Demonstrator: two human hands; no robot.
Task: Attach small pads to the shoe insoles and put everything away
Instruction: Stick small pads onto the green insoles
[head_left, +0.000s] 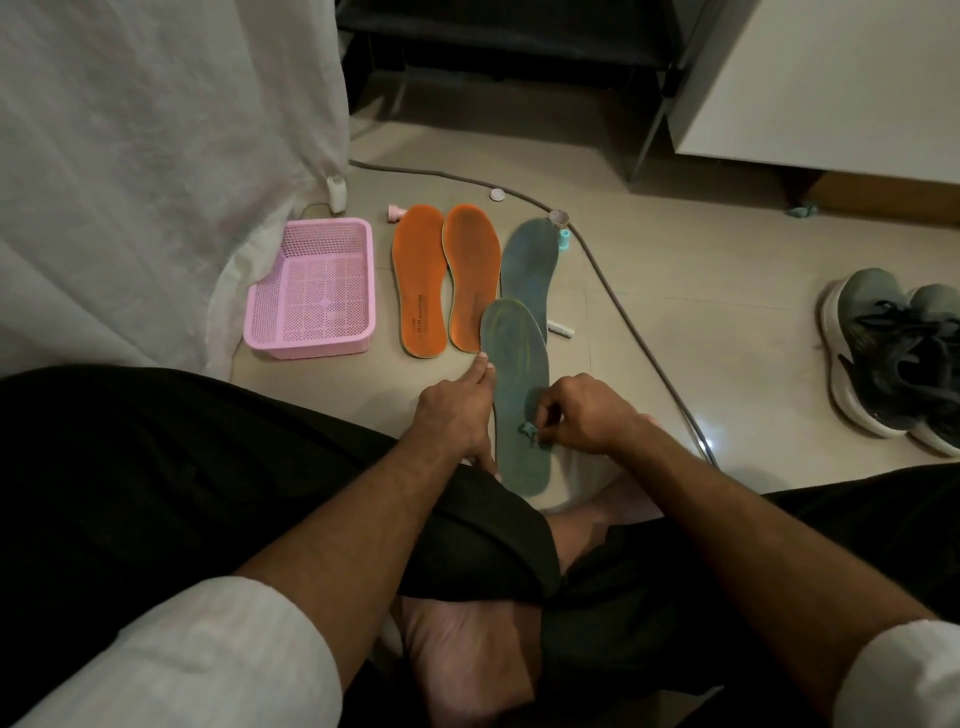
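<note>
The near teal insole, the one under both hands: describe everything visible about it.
The near teal insole is dull blue-green with faint yellowish outline marks, looks like worn foam, and lies flat on the floor, toe away. Its toe overlaps the far teal insole. The left hand touches its left edge; the right hand pinches a small teal pad against its heel half.
</note>
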